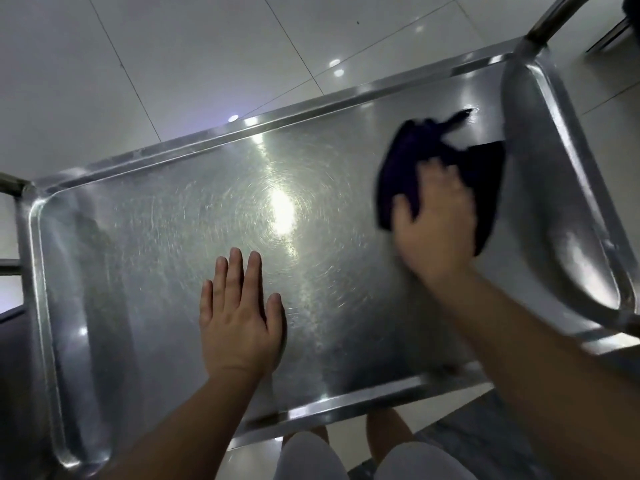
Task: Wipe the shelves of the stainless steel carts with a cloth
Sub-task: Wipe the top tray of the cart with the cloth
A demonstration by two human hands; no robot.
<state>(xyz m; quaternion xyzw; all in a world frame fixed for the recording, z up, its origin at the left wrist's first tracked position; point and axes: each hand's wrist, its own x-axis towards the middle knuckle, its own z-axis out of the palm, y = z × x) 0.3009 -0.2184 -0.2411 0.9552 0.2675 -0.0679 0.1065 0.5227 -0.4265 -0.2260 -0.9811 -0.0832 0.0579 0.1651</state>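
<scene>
The top shelf (pixel 166 244) of the stainless steel cart is a shallow tray with a raised rim all round; it holds only the two hands and a dark cloth (pixel 412 157), and its scratched surface throws back a bright glare between and just beyond the hands.

The left hand (pixel 239 320) lies flat on the shelf, palm down, fingers straight and close together, the thumb spread a little to the side; it holds nothing.

The right hand (pixel 438 220) is blurred, pressed down on the near part of the cloth; its fingers seem to bend over the bunched fabric, with the thumb out to the left at the cloth's edge, though the blur makes the grip hard to read; the cloth spreads beyond the fingertips and to their right, one thin corner trailing farthest from the hand; its right edge lies against the shelf's end rim.

Right of the right hand stands a curved steel end frame (pixel 554 188) of the cart, with a tube handle (pixel 561 15) rising past it; beyond both hands lies pale tiled floor (pixel 173 64); below the forearms, under the shelf's near rim, the person's knees (pixel 304 455) show in light clothing.
</scene>
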